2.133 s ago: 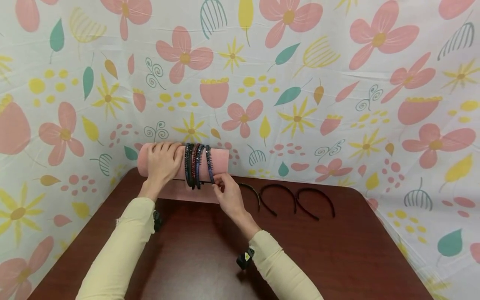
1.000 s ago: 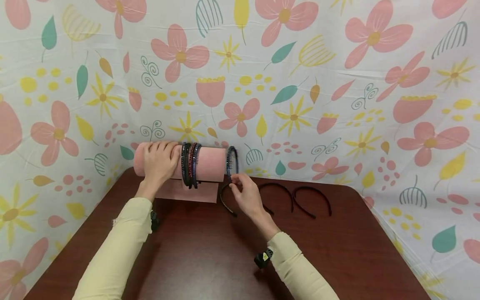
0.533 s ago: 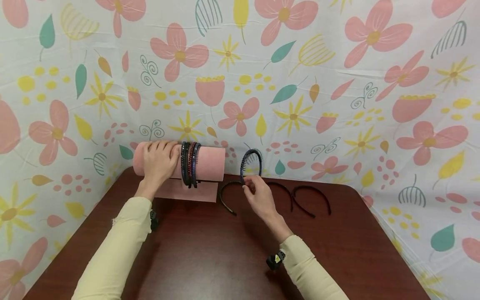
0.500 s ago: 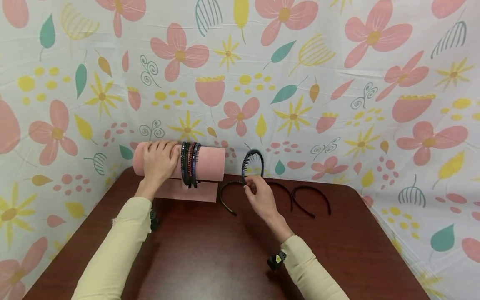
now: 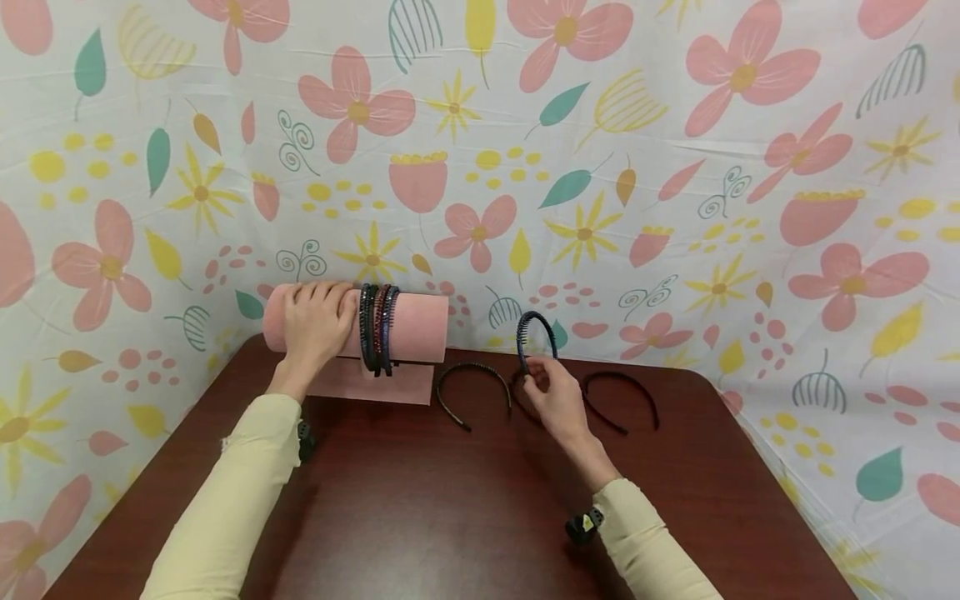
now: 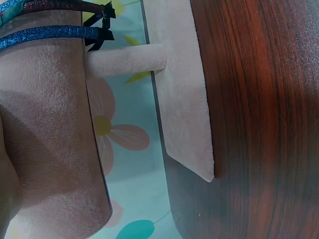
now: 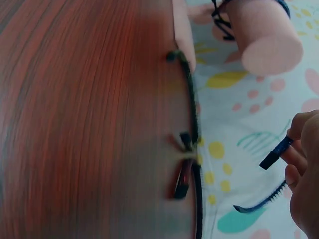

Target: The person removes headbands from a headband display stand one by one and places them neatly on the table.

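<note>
My left hand [image 5: 318, 323] rests over the left part of a pink padded cylinder stand [image 5: 422, 327], its fingers curved across the top. Several glittery toothed headbands [image 5: 378, 329] hang side by side round the cylinder's middle, black, red and blue. Their ends dangle under the roll in the left wrist view, beside a blue glitter headband [image 6: 55, 33]. Off to the right, my right hand [image 5: 558, 400] pinches one end of a dark blue toothed headband [image 5: 537, 321], held upright above the table. In the right wrist view, that headband's free end [image 7: 259, 203] shows teeth.
On the dark wood table [image 5: 420, 500] lie a black headband [image 5: 474, 367] right of the stand, another headband [image 5: 525, 400] partly behind my right hand, and a third headband [image 5: 626, 379] farther right. The stand has a flat pink base [image 5: 375, 385]. A flowered cloth [image 5: 480, 167] hangs behind.
My right hand has drawn the blue headband off the stand's right end and carried it rightward, past the first headband on the table. The left hand has stayed on the cylinder.
</note>
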Action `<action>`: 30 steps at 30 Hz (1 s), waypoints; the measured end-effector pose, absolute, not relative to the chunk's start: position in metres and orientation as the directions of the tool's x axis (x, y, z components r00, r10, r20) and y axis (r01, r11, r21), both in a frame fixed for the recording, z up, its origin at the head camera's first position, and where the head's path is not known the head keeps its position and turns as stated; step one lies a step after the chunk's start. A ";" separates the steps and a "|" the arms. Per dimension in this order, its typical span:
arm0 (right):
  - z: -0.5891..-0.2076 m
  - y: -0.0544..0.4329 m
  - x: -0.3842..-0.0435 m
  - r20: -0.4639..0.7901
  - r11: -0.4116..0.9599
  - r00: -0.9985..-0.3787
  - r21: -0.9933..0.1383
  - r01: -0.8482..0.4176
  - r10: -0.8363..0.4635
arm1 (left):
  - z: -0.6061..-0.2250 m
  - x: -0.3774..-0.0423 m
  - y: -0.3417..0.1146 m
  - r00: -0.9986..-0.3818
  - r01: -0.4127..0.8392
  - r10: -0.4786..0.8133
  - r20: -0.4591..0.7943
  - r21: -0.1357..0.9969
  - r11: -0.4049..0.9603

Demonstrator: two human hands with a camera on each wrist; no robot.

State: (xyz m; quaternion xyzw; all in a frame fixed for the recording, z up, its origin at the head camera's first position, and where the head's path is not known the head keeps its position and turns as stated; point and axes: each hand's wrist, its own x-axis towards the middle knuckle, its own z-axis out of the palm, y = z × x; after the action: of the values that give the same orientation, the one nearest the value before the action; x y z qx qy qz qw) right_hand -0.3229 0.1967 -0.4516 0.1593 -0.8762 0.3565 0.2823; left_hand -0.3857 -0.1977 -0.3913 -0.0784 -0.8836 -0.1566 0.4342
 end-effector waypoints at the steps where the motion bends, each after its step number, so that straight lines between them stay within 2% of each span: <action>1: -0.452 0.200 -0.323 0.608 0.699 -0.791 -0.536 -0.473 -0.070 | -0.391 -0.386 -0.198 -0.610 0.274 0.003 0.792 0.207 0.939; 15: -0.456 0.256 -0.315 0.645 0.782 -0.764 -0.471 -0.408 -0.011 | -0.391 -0.384 -0.198 -0.618 0.285 0.008 0.786 0.215 0.934; 30: -0.457 0.297 -0.309 0.634 0.824 -0.773 -0.446 -0.349 0.016 | -0.389 -0.383 -0.198 -0.618 0.287 0.006 0.786 0.219 0.933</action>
State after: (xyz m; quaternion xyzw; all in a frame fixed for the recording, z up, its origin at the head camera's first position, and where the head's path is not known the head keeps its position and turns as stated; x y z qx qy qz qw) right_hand -0.3094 0.2973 -0.4574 0.0926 -0.8985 0.2818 0.3236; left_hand -0.3826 -0.1977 -0.3888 -0.0827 -0.8843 -0.1639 0.4292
